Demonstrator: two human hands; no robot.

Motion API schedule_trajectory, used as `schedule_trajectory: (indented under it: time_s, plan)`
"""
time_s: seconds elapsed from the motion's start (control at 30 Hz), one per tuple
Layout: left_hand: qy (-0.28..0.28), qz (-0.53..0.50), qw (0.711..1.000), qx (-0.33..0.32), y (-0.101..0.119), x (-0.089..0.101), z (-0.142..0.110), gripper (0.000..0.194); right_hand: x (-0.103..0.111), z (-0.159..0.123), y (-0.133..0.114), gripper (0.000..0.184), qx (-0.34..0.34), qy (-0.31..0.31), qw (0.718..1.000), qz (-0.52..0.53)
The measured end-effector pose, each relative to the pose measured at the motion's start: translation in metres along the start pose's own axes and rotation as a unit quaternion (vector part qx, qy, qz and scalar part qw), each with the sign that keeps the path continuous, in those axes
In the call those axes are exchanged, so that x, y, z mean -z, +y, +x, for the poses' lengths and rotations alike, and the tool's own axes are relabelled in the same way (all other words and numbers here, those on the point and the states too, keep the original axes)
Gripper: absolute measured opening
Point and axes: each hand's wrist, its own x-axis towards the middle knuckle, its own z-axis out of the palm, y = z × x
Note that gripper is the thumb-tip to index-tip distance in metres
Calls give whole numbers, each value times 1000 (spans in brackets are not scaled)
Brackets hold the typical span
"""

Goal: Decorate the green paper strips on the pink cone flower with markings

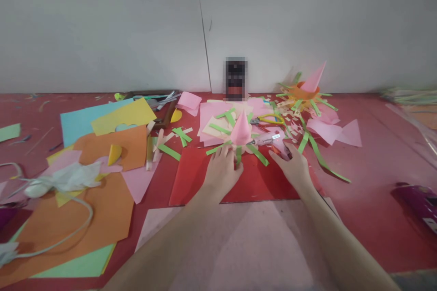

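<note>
A pink paper cone (241, 130) with green paper strips (258, 154) spreading from its base stands over a red board (194, 177). My left hand (222, 170) is closed at the near left of the cone's base, with a green strip between thumb and fingers. My right hand (294, 166) is closed around the handle of a pale pink hot glue gun (268, 138). The gun's nozzle points left, close to the cone's base. Part of its handle is hidden by my fingers.
Yellow-handled scissors (271, 120) lie behind the glue gun. A second cone on an orange ring (303, 91) stands at the back right. Orange paper (85, 209) and a white cable (89, 218) are left; a purple object (418, 202) is right. A pale wall (119, 27) rises behind.
</note>
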Motion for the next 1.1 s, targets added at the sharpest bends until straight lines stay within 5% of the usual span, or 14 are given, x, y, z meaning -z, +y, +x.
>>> schedule_trajectory:
  time_s: [0.33,0.73,1.1]
  plan:
    - [1,-97,995,11,-8,4,3,11,1,-1,0,63,-5,2,1000,2]
    - [1,-204,977,62,-13,16,9,10,-4,0,10,59,83,4,996,-40]
    - [10,-220,973,73,-12,13,8,7,3,-1,2,62,8,-5,1000,0]
